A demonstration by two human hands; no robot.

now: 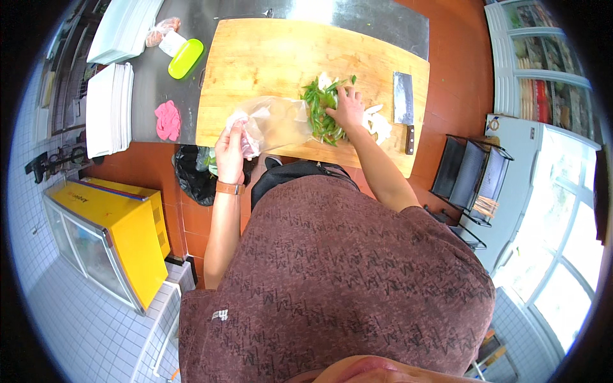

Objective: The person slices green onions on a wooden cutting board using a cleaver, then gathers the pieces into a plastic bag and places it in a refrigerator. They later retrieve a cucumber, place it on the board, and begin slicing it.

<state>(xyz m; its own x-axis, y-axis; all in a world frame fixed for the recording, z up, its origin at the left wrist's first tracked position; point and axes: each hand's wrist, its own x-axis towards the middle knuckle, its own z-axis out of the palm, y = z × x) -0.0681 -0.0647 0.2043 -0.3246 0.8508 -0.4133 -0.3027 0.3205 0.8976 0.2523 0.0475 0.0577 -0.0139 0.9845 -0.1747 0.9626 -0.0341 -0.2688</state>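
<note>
My left hand is closed on the bunched edge of a clear plastic bag, with whitish-pink folds at the grip. The bag lies spread on the wooden cutting board, its right end against a pile of sliced green peppers. Over the right side of that pile rests my right hand, thumb and fingers apart, touching the slices. White vegetable pieces lie just right of my right wrist, and a few more show above the pile. Farther right, a cleaver lies flat, its dark handle toward me.
Left of the board are a pink cloth, a bright green oblong object and stacked white trays. A black bin bag sits below the table edge. A yellow freezer stands at left, a black rack at right.
</note>
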